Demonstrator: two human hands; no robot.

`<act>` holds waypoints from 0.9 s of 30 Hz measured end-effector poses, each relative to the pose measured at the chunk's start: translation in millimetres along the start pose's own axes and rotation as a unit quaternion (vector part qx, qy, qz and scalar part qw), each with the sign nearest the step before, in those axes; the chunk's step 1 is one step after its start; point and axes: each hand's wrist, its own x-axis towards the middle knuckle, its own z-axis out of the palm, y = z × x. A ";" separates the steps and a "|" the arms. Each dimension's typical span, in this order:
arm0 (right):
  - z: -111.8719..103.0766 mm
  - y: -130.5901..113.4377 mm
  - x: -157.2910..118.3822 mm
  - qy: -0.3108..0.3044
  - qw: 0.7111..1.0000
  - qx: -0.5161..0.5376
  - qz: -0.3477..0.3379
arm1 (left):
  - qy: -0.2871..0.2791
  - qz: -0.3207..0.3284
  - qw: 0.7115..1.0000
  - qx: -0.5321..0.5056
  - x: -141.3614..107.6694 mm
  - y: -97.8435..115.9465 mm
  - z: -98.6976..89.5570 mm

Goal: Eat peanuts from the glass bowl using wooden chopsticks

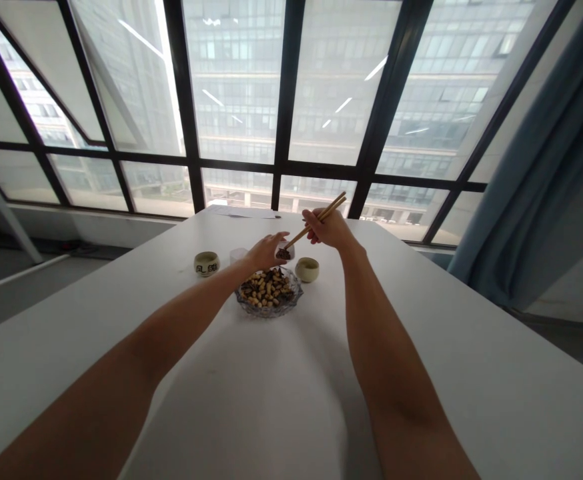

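- Window (241,80), across the top of the frame
- White worktop (241,393), centre down to the bottom edge
- Blue curtain (531,167), upper right
- Glass bowl (271,311) of peanuts (263,288), middle of the frame
- Right hand (330,229), just right of centre, fingers gripping chopsticks (299,236)
- Left hand (265,253), centre, fingers holding a clear cup (290,251) of dark bits (283,254), chopstick tips at it
- Green cups (307,270), either side of the bowl

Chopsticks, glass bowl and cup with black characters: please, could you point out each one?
Chopsticks (299,236): head view, on the lower shafts.
Glass bowl (269,311): head view, on its front wall.
Cup with black characters (206,265): head view, on its front side.
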 end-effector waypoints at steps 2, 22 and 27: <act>4.1 1.6 0.6 -0.032 0.999 0.001 0.010 | 0.000 0.003 1.000 -0.004 0.6 -0.5 0.1; -8.8 -4.6 -0.9 0.009 0.999 -0.014 0.031 | -0.012 -0.069 0.996 0.046 0.6 1.6 1.4; -23.8 -11.7 -6.2 0.041 0.995 -0.037 0.082 | -0.102 -0.224 0.965 0.095 9.4 -0.6 1.5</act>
